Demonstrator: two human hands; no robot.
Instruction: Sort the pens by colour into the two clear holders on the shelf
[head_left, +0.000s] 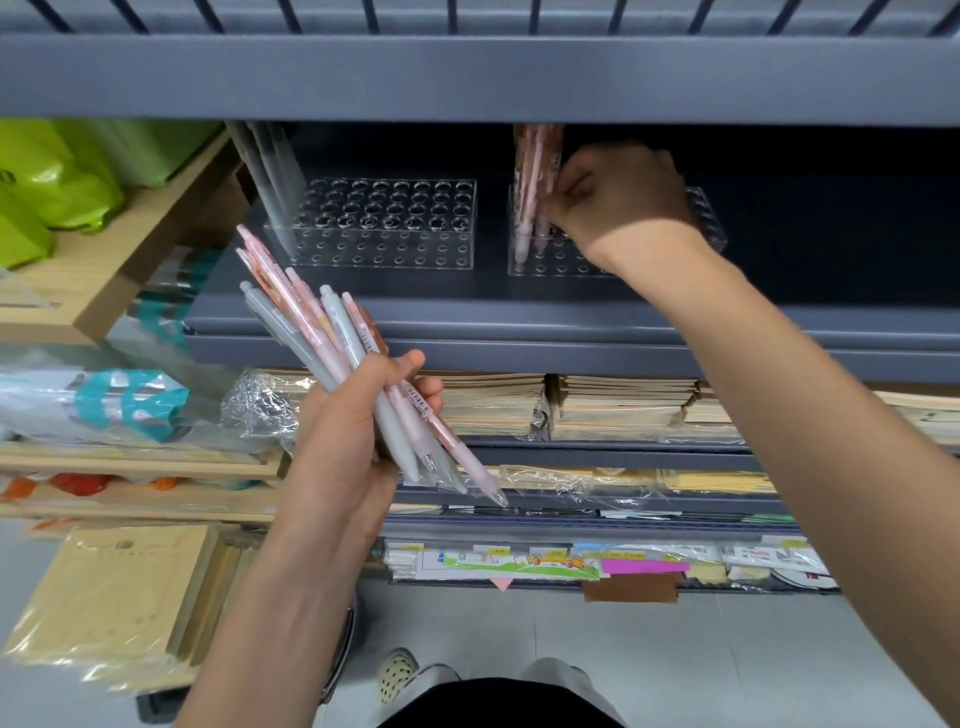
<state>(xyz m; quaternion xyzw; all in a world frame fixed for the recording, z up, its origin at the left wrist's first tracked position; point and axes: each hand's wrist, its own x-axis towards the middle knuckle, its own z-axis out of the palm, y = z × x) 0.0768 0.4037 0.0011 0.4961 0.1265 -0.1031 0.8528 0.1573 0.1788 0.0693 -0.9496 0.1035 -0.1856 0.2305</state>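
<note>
Two clear holders with rows of holes stand on the dark grey shelf (467, 306). The left holder (384, 223) has a few grey pens (270, 176) leaning at its left end. In the right holder (540, 260), pink pens (535, 182) stand upright at its left end. My right hand (618, 192) reaches over the right holder and pinches one of the pink pens there. Below the shelf edge, my left hand (353, 426) grips a bundle of pink and grey pens (332, 353), tips pointing down right.
An upper shelf edge (467, 78) hangs low over the holders. Stacks of wrapped notebooks (618, 405) fill the shelves below. Green bags (57, 176) and packaged goods sit on a wooden unit at left. Kraft envelopes (114, 597) lie at lower left.
</note>
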